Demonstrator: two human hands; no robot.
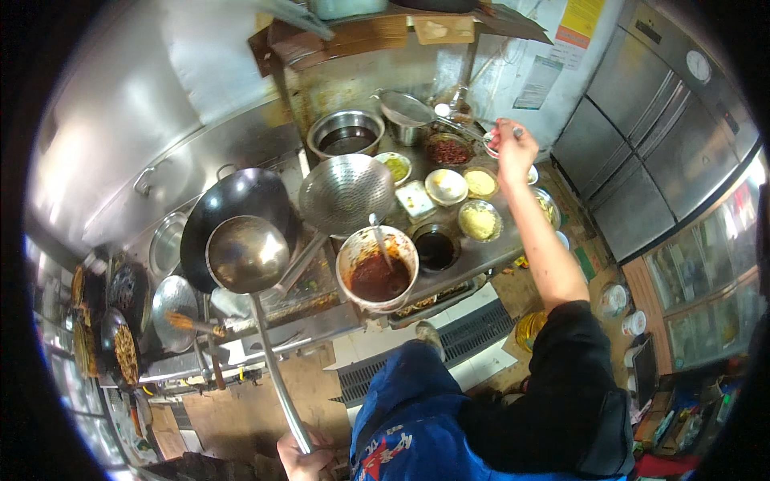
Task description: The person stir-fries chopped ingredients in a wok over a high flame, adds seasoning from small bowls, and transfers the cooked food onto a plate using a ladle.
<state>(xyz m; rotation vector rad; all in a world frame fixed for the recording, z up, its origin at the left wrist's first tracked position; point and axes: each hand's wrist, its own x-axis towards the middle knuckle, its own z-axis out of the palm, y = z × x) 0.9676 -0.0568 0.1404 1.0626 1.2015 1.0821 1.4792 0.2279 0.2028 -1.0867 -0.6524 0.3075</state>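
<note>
My left hand (305, 455) grips the long metal handle of a large ladle (248, 255). The ladle's bowl hangs over the near side of a black wok (207, 207). My right hand (514, 150) is stretched out over the far right of the steel counter. Its fingers close around a thin metal utensil (518, 131), mostly hidden, with one end poking out. Below and left of that hand are a bowl of dark red flakes (450, 150) and a bowl of pale yellow minced food (481, 182).
A perforated skimmer (346, 193) rests beside a tub of dark red sauce (380, 282) with a spoon in it. Behind stand a pot of dark liquid (347, 138) and a fine strainer (406, 108). A cardboard-edged shelf (343, 39) overhangs the back. A steel refrigerator (662, 126) stands right.
</note>
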